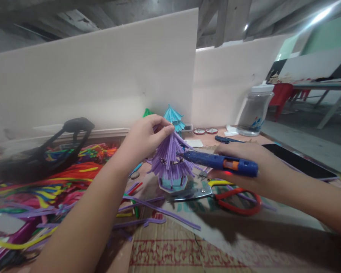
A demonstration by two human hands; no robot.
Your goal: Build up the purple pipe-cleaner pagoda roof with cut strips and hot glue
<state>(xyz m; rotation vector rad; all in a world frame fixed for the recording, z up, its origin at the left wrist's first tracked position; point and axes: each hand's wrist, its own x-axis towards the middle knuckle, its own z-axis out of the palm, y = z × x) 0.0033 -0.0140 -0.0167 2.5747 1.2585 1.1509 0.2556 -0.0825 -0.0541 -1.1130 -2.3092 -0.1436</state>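
Observation:
A small purple tiered pavilion model (170,155) stands upright on the table, its roofs covered with fuzzy purple strips and its base pale blue. My left hand (150,132) pinches the tip of its top roof between thumb and fingers. In my right hand (241,155) is a blue hot glue gun (216,161), with an orange part and a red light showing. Its nozzle points left and meets the purple strips of the upper roof. Just below lie red-handled scissors (238,201), blades toward the model's base. My right fingers are partly hidden behind the glue gun.
Loose purple strips (170,214) lie in front of the model. Colourful fuzzy strips (74,170) and a black bag (45,151) fill the left side. A light-blue tiered model (173,117) is behind. A water bottle (252,110) and a phone (298,161) are at right.

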